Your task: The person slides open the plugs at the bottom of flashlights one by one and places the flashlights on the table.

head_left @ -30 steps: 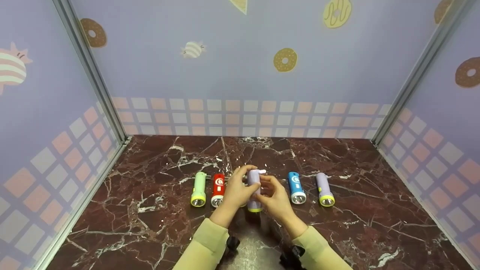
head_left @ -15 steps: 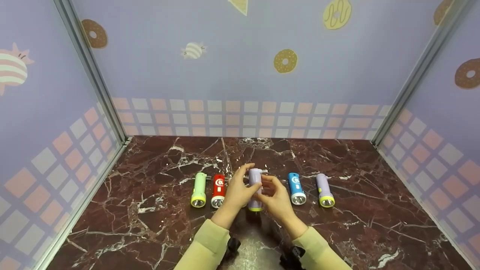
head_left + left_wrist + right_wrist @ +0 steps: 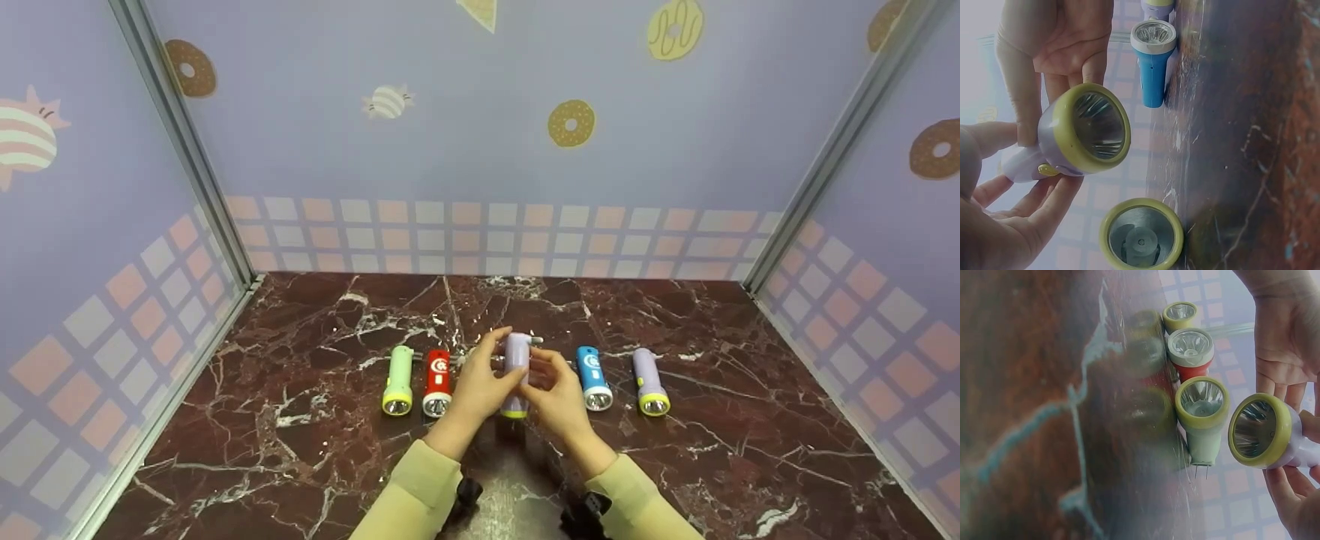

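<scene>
Both hands hold a lavender flashlight [image 3: 516, 375] with a yellow-green rim, in the middle of the head view. My left hand [image 3: 480, 379] grips its left side, thumb across the body. From the right, my right hand [image 3: 561, 394] pinches it with thumb and fingers. At its tail a small pale piece [image 3: 535, 340] sticks out to the right; its kind is unclear. The lens [image 3: 1100, 125] faces the left wrist camera, and a yellow switch [image 3: 1047, 170] shows on the body. In the right wrist view, the flashlight's lens [image 3: 1255, 429] hangs apart from the tabletop.
On the dark marbled table [image 3: 337, 465] lie a light green flashlight [image 3: 398, 382], a red one [image 3: 437, 384], a blue one [image 3: 595, 379] and another lavender one [image 3: 649, 382]. A pale green flashlight [image 3: 1203, 416] with two metal prongs lies nearby. Patterned panels [image 3: 480, 150] enclose the table.
The held flashlight has shifted slightly right and up in the head view. Both hands keep hold of it, and the flashlights in plain view on the table stay put.
</scene>
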The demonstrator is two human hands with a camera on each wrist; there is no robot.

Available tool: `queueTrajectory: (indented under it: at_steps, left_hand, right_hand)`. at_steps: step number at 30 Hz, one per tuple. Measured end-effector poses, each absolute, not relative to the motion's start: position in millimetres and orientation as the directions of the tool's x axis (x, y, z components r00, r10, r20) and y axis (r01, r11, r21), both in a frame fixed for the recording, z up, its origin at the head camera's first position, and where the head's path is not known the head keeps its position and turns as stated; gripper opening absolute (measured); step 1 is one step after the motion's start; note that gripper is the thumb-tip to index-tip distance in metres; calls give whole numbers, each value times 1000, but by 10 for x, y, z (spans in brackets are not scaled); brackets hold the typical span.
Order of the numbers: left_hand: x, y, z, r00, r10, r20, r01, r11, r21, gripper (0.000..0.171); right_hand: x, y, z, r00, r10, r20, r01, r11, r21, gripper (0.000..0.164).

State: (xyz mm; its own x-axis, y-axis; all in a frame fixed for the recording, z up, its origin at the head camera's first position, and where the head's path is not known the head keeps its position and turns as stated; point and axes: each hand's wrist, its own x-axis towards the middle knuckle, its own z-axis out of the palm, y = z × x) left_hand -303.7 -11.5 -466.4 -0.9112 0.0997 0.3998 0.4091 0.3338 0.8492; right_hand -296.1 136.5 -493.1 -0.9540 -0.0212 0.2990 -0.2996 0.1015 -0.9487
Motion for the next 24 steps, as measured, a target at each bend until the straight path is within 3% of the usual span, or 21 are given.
queueTrajectory:
  at_steps: [16,24]
  left_hand:
    - [-3056,-153,-4657,-937,112,330,349,276,896,63]
    - [-3088,-194,-4674,-943,104,315,331,223,917,63]
  right_hand:
    - [-2977,1390,-4919,-948,-55,313,-318,123,-940,52]
    - [-2974,1442,-4849,-963,-104,250,-262,124,-957,51]
